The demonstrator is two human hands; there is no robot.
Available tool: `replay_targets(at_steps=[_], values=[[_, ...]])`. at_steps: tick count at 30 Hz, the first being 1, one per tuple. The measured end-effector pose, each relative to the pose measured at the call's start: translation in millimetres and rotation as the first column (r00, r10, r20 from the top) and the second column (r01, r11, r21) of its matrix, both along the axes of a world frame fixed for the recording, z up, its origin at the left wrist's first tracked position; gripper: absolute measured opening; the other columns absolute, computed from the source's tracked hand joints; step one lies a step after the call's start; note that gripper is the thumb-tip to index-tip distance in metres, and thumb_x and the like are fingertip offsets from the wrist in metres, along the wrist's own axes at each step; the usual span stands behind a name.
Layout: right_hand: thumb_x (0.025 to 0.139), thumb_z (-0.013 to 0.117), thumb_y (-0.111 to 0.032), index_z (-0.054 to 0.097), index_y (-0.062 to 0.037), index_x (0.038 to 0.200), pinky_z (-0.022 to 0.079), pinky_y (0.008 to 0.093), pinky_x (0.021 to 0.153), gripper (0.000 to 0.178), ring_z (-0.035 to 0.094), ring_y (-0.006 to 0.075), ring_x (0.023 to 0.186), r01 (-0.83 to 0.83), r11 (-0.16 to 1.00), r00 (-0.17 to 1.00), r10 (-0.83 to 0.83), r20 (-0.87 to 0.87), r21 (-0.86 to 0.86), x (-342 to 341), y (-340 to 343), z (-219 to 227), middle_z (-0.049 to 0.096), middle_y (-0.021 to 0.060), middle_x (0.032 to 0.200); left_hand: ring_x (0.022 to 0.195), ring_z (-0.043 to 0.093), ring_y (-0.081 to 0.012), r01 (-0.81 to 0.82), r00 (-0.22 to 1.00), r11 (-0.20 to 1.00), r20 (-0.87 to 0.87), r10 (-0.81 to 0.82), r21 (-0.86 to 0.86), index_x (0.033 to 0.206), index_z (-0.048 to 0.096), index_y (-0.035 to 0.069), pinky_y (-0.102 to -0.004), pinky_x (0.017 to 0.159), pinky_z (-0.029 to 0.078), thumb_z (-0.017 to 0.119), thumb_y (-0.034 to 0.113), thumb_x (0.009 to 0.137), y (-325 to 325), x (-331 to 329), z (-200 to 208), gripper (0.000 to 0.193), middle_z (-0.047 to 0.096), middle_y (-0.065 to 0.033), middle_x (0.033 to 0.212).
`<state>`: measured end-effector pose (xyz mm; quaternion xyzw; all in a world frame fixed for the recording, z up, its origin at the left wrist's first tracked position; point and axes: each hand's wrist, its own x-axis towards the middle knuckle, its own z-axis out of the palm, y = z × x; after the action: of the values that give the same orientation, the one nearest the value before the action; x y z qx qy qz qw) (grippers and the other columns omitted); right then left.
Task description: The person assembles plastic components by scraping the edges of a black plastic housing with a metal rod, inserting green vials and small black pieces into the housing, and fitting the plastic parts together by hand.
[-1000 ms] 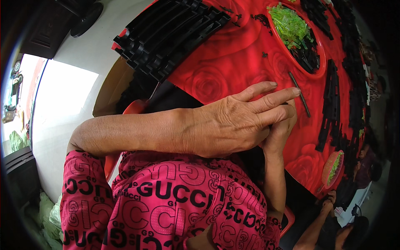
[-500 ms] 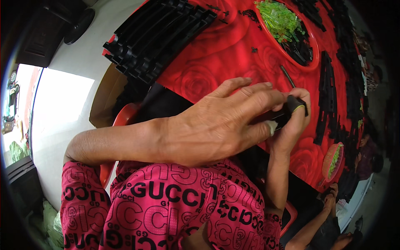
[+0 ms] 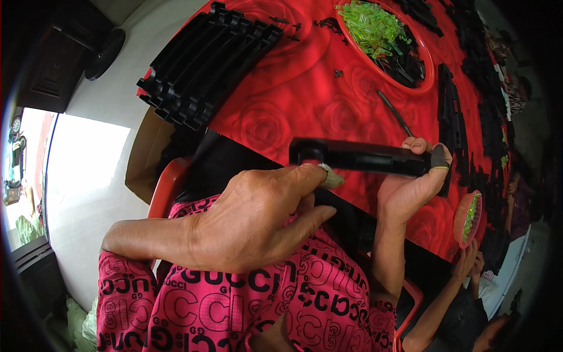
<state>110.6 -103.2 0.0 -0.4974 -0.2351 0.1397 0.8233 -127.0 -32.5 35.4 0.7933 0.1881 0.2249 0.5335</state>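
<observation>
A long black plastic strip (image 3: 363, 157) with a notched left end lies level in front of me above the table's front edge. My right hand (image 3: 413, 185) is closed round its right end, the thumb in a black cover with a yellow rim. Just below the strip's left part is my left hand (image 3: 258, 211), back upward, fingers apart. One of its fingertips, wrapped in pale material, meets or overlaps the strip's lower edge; I cannot tell which. A thin dark rod (image 3: 395, 113) lies on the red cloth beyond my right hand.
Similar black strips (image 3: 214, 64) are stacked at the far left of the red-covered table (image 3: 258, 126). A red basin (image 3: 433, 73) holds green clear pieces and black parts. At right are more black strips (image 3: 450, 111), a small pink basket (image 3: 461, 226) and another person's arms (image 3: 437, 305).
My left hand has drawn back left and down from my right hand, its fingers spreading. The strip, mostly hidden before, now shows lengthwise. The other person's hands have moved up to the pink basket.
</observation>
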Motion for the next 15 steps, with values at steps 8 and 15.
replay_targets(at_steps=[8, 15], values=[[0.105, 0.06, -0.016, 0.055, -0.0033, 0.116, 0.05, 0.0294, 0.096, 0.017, 0.064, 0.0151, 0.104, -0.268, 0.905, 0.947, 0.31, 0.08, -0.331, -1, -44, -30, 0.07, 0.0155, 0.118, 0.064, 0.07, -0.0259, -0.045, 0.943, 0.999, -0.329, 0.05, 0.022, 0.131, 0.061, -0.008, -0.0388, 0.06, 0.051, 0.067, 0.016, 0.1, 26, 16, -11, 0.039, 0.065, -0.0145, 0.069], [0.083, 0.088, -0.009, 0.066, -0.0009, 0.112, 0.053, 0.032, 0.089, 0.037, 0.066, 0.0185, 0.102, -0.164, 0.656, 0.816, 0.51, 0.273, -0.736, -8, -95, -16, 0.073, 0.0119, 0.107, 0.072, 0.071, -0.0409, 0.063, 0.921, 0.984, -0.389, 0.006, 0.165, 0.118, 0.066, -0.002, -0.0478, 0.064, 0.053, 0.064, 0.02, 0.101, 27, 23, -15, 0.028, 0.068, -0.0206, 0.072]])
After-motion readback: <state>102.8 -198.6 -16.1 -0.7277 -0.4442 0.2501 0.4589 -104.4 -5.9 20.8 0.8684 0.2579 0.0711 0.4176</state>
